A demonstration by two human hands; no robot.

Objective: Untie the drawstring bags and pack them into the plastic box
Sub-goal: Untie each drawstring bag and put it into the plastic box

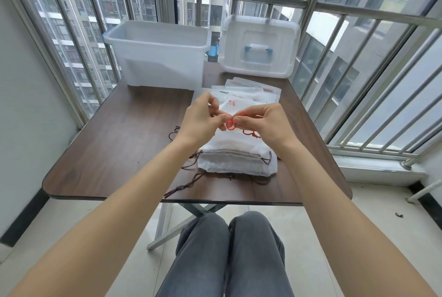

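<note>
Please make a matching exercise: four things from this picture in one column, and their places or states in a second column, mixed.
1. plastic box
2. lid
3. red drawstring
4. stack of white drawstring bags

a. pinched by left hand and right hand
b. open, far left on table
c. under the hands
d. leaning by the window

Pairs: 1-b, 2-d, 3-a, 4-c

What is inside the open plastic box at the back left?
Nothing shows through the translucent plastic box; no bag is visibly packed yet. Its floor is hidden by the near wall. Its lid stands beside it.
</note>
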